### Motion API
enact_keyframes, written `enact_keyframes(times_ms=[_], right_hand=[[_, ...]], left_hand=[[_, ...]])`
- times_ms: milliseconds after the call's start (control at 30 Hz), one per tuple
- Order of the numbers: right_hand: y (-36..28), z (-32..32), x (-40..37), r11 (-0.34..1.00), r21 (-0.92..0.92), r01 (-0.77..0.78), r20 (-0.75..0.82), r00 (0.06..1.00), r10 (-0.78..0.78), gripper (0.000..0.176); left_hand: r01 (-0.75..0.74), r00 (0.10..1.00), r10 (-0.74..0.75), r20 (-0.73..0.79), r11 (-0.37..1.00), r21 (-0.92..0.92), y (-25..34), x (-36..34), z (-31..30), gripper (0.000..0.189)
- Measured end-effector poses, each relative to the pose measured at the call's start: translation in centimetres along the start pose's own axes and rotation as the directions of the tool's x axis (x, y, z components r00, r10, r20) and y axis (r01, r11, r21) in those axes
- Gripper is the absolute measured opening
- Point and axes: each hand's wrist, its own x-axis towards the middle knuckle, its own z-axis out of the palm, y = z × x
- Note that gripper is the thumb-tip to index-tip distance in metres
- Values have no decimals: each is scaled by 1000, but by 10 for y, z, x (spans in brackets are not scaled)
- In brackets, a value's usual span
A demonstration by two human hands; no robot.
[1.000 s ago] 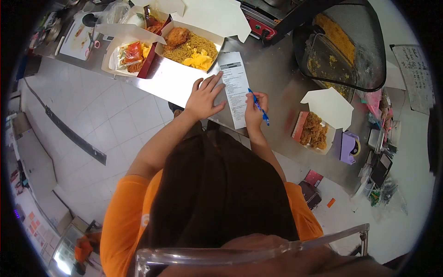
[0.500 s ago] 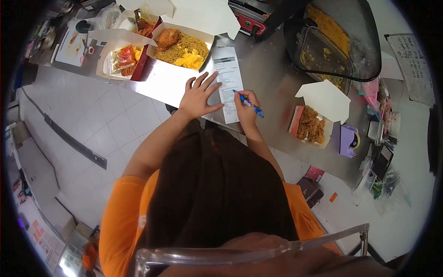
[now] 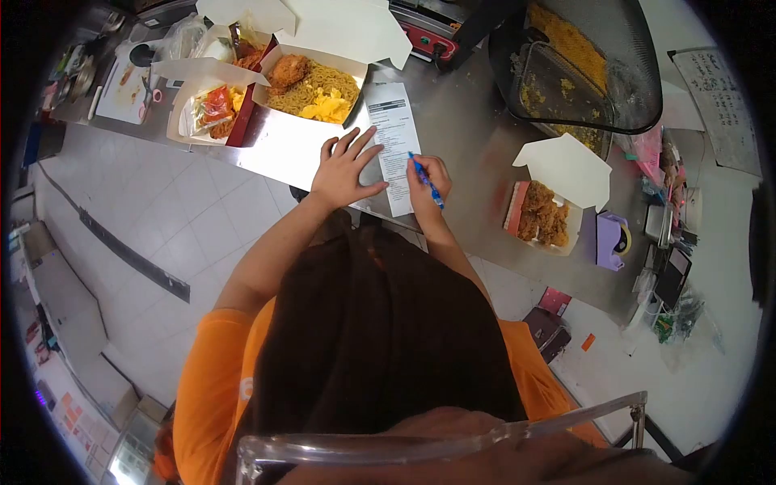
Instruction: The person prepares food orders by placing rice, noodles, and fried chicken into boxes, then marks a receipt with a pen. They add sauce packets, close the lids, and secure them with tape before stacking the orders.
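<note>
A long white printed receipt (image 3: 393,121) lies on the metal table at the front edge. My left hand (image 3: 343,171) is spread flat, its fingers on the left side of the receipt. In my right hand (image 3: 431,182) is a blue pen (image 3: 426,179), its tip at the right edge of the paper. Beyond my left hand stands an open box of noodles (image 3: 325,78) with scrambled egg (image 3: 327,107) and a fried chicken piece (image 3: 288,71). To the right of my right hand sits an open box of fried chicken (image 3: 540,215).
At the far left is another open box (image 3: 188,113) with sauce packets, near a white cutting board (image 3: 123,93). A black mesh basket (image 3: 578,121) with yellow crumbs stands at the back right. A purple tape dispenser (image 3: 606,241) is at the right edge.
The pen in my right hand has turned more upright, its tip shifting slightly up along the receipt's right side. My left hand keeps its spread pose. The whole view has shifted slightly.
</note>
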Motion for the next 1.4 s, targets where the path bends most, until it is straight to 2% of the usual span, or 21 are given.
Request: enact_keyframes(times_ms=[33, 133, 233, 333, 433, 533, 633, 667, 767, 867, 967, 1067, 1167, 1200, 1300, 1400], right_hand=[[-1, -1, 1, 1000, -11, -21, -54, 998, 20, 13], [-7, -3, 0, 1000, 9, 1, 80, 997, -2, 12], [3, -5, -1, 996, -82, -30, -56, 998, 25, 13], [2, -2, 1, 1000, -29, -2, -79, 997, 0, 14], [-2, -6, 1, 997, -72, -4, -28, 1000, 2, 14], [-3, -2, 2, 999, -27, -25, -2, 1000, 25, 13], [-15, -1, 6, 970, -19, 241, 211, 950, -232, 13], [-12, -1, 4, 980, 0, 200, 255, 947, -193, 12], [-6, -3, 2, 993, -35, 113, 198, 975, -104, 12], [-9, -1, 5, 990, -26, 141, 170, 976, -134, 14], [-12, -5, 3, 971, 52, 232, 305, 923, -237, 15], [-3, -4, -1, 978, -86, 189, 122, 977, -178, 16], [2, -5, -4, 996, -64, -64, -32, 998, 62, 15], [3, -5, -4, 996, -13, -90, -50, 995, 89, 14], [2, 0, -9, 935, 235, -266, -97, 951, 295, 13], [3, -2, -20, 981, 102, -168, 5, 986, 168, 14]], left_hand=[[-1, 1000, 1, -5, 1000, 0, 0, 0, 0, 65], [-5, 1000, 5, -9, 1000, -3, 0, 0, 1, 66], [0, 1000, 0, 3, 1000, -3, 0, 0, 0, 66], [14, 1000, -14, 24, 1000, 6, -1, -2, 1, 66], [14, 999, -15, 34, 1000, 8, 0, 0, 1, 66], [19, 999, -19, 30, 1000, 1, -1, -1, 1, 66], [16, 999, -16, 28, 1000, 11, -1, -1, 2, 66], [17, 999, -17, 27, 1000, 11, -1, -1, 2, 66], [16, 1000, -16, 17, 1000, -2, 0, -1, 1, 65], [20, 1000, -20, 16, 1000, 1, -1, -1, 0, 65], [14, 1000, -14, 20, 1000, 4, -1, -1, 2, 65], [18, 1000, -18, 9, 1000, -4, -1, -2, 1, 65], [22, 1000, -22, 11, 1000, 1, 0, -2, 0, 65], [21, 1000, -21, 15, 1000, 5, 0, -2, 0, 65], [20, 1000, -20, 9, 1000, 0, -1, -2, 1, 65], [19, 1000, -19, 9, 1000, 2, -1, -2, 2, 65]])
